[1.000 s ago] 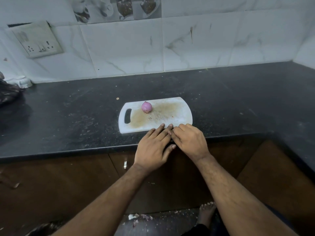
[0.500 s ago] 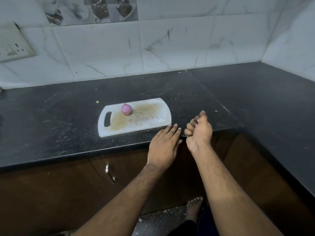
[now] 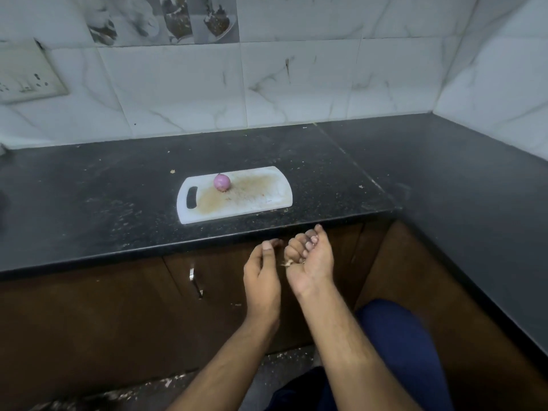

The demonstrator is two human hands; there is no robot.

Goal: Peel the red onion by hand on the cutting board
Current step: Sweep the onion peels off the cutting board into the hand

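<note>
A small red onion [image 3: 221, 182], smooth and pink-purple, sits on the white cutting board [image 3: 267, 197] near its handle end. The board is stained brown in the middle and lies on the black counter. Both my hands hang below the counter's front edge, in front of the cabinet doors and well apart from the onion. My right hand [image 3: 310, 259] is turned palm up with its fingers curled in, and a dry scrap of onion peel [image 3: 286, 264] sticks out at its heel. My left hand [image 3: 262, 268] is beside it, fingers loosely apart, holding nothing.
The black counter [image 3: 118, 197] turns a corner along the tiled wall on the right. A switch socket [image 3: 26, 75] is on the left wall. A metal cabinet handle [image 3: 195, 280] is below the counter edge. Peel crumbs litter the floor.
My hands have slid from the board's near edge off the counter and dropped below its front edge. The right hand has turned palm up and curled in. The onion has stayed put.
</note>
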